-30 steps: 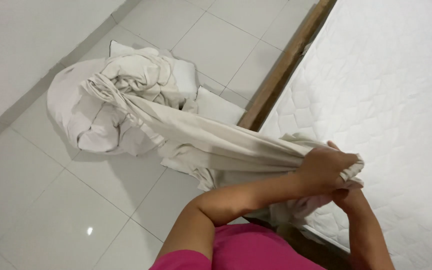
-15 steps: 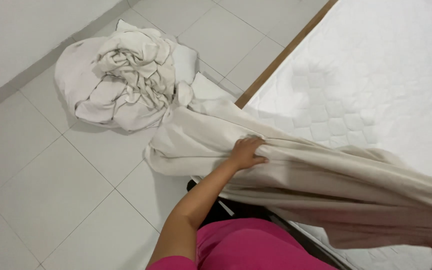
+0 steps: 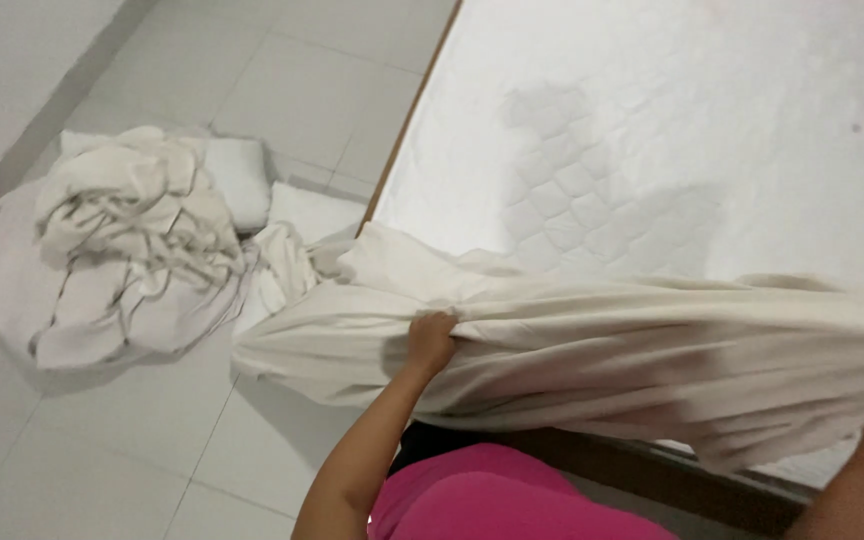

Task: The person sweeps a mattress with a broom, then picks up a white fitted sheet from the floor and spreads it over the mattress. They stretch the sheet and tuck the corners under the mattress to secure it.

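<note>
Here, left hand [image 3: 430, 340] outstretched, fist bunching cream sheet [image 3: 652, 350]

Cream bedsheet [image 3: 592, 350], bunched, stretched across mattress edge

The floor [image 3: 282, 90] is made of big pale square tiles with thin lines between them. A light wall [image 3: 2, 60] runs along the far left, with a grey strip [image 3: 72, 95] at its bottom. A white quilted mattress [image 3: 672, 150] fills the upper right. It sits on a brown wooden bed frame [image 3: 407, 125]. Soft, even light falls on the room.
</note>
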